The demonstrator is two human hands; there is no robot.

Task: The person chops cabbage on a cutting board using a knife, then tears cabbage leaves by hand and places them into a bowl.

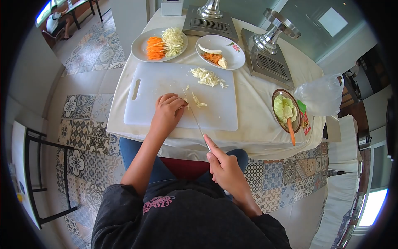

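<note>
On the cloth-covered bench (257, 124), a white cutting board (166, 103) takes up the near middle, its front edge close to the bench edge where the cloth hangs over toward the person's lap. Behind it stand two metal appliances (265, 54), a plate of shredded carrot and cabbage (159, 45), and a smaller plate of scraps (226, 52); to the right sit a bowl of cabbage leaves (285, 110) and a clear plastic bag (323, 95). The left hand (167, 114) is curled down over a small piece of cabbage (187, 103) on the board, fingertips tucked, pinning it. The right hand (226, 168) is closed around the handle of a knife (195, 114), whose thin blade runs up across the board and meets the cabbage right beside the left fingers. A small heap of cut shreds (207, 77) lies further back on the board, well apart from both hands. The likely trouble is the blade being so near the left fingertips: the piece is small, and a slip or a finger creeping forward could put skin under the edge. The board also rests on loose cloth, so a hard push might shift it. The board's left half lies bare, while the right side of the bench is crowded up to its edge.
</note>
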